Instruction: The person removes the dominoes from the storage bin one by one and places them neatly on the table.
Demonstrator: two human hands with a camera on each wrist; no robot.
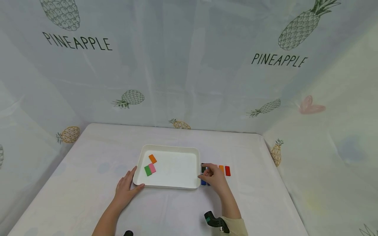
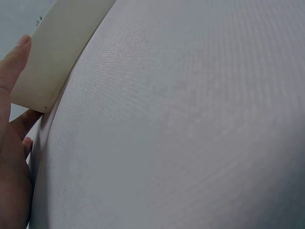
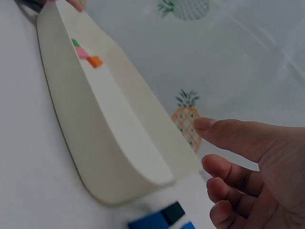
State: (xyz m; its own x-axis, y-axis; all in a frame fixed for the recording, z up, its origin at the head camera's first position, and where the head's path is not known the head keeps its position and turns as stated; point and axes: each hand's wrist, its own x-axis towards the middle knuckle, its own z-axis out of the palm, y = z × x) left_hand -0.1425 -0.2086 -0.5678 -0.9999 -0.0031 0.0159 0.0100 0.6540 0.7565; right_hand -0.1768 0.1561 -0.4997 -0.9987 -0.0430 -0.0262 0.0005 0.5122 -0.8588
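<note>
A shallow white rectangular tray (image 1: 177, 187) lies on the table. Inside its left part are an orange block (image 1: 152, 159), a pink block (image 1: 152, 168) and a green block (image 1: 148, 170). My left hand (image 1: 125, 190) touches the tray's near left corner, thumb at the front and fingers along the left side. Just beyond the right rim, my right hand (image 1: 216, 178) is over a group of small coloured blocks, fingers loosely bent; the right wrist view shows nothing between thumb and fingers. Around it are a black block (image 3: 173, 213), a blue block (image 3: 148, 222), another orange block (image 1: 221, 168) and a red block (image 1: 227, 170). The hand hides part of this group.
A white cloth covers the table (image 1: 165, 213). Behind and beside it hangs a curtain (image 1: 177, 65) printed with pineapples. A dark wrist strap (image 1: 217, 223) is on the right forearm. Dark equipment (image 1: 128, 233) shows at the bottom edge near the left forearm.
</note>
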